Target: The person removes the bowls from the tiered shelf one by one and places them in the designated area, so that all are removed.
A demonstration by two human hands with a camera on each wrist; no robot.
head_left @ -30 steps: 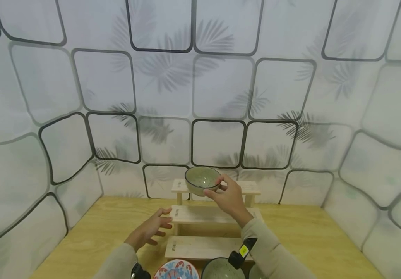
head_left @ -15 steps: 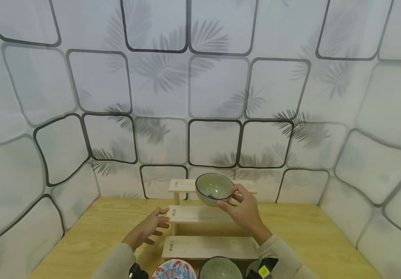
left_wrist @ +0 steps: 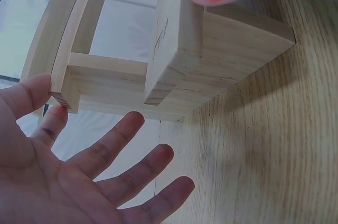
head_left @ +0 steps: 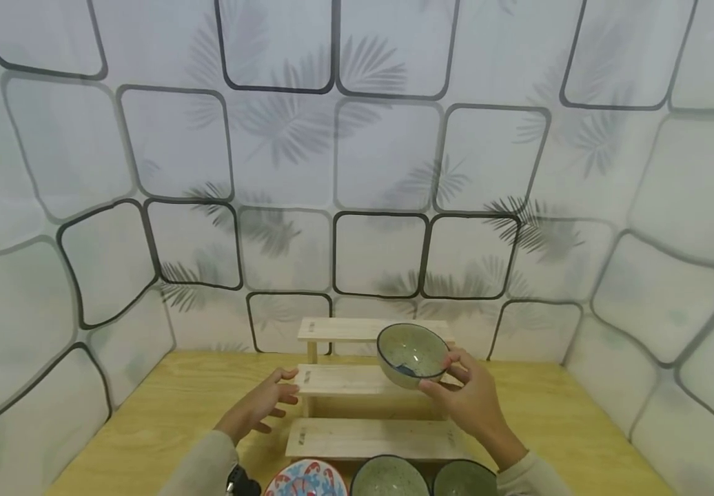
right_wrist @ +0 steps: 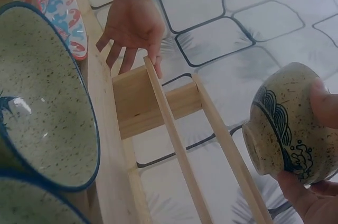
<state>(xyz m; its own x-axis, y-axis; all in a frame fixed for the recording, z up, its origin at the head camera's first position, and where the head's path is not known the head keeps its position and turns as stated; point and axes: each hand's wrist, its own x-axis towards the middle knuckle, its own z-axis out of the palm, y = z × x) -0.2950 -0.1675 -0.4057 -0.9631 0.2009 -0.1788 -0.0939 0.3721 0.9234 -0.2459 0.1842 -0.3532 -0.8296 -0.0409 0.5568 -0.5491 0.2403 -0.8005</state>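
Observation:
My right hand (head_left: pixel 477 403) pinches a speckled green bowl (head_left: pixel 413 355) at its right side, tilted so its inside faces me. In the right wrist view the bowl (right_wrist: pixel 290 123) shows a dark blue wave pattern outside. It is held in the air before the upper steps of a three-step wooden stand (head_left: pixel 369 439). My left hand (head_left: pixel 258 406) is at the stand's left side. Its thumb and index finger pinch the end of the middle board (left_wrist: pixel 66 89), while the other fingers stretch out loosely without touching anything.
In front of the stand, at the bottom of the head view, are a red, white and blue patterned plate (head_left: pixel 307 480), a larger green bowl (head_left: pixel 390 479) and another green bowl (head_left: pixel 465 480). The light wooden table (head_left: pixel 555 406) meets a patterned wall covering (head_left: pixel 382 255) behind.
My right hand has brought the bowl from the top board rightward, down and nearer to me, tilting its inside more towards me. My left hand stays at the middle board.

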